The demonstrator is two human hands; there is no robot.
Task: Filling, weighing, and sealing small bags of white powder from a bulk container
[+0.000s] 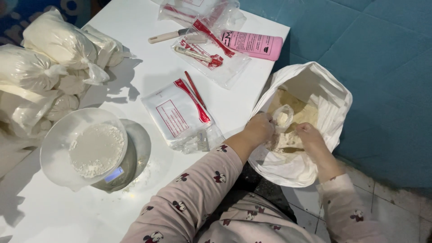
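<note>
Far left of the fingers, a heap of tied bags (49,58) of white powder lies on the white table (148,81). Below them, a bowl (83,146) with some white powder sits on a round scale (130,155), well apart from both hands. Nearer, between the bowl and the hands, lies a stack of flat zip bags (180,114) with red strips; more of these, a knife (168,36) and a pink bottle (254,45) lie up and away from the fingers.

The left hand (258,129) is at the sack's (324,96) near rim, fingers curled closed on the edge of a small clear bag (282,118), holding its mouth up and open. The bag stands roughly upright, its long axis running from the fingers down into the pale yellowish powder (303,112).

The right hand (312,139) is inside the sack, just right of the small bag, fingers bent and pressed into the powder; whether they grip anything there I cannot tell. The small bag lies between the two hands, touching the left, just beside the right. The left is the nearer one.
</note>
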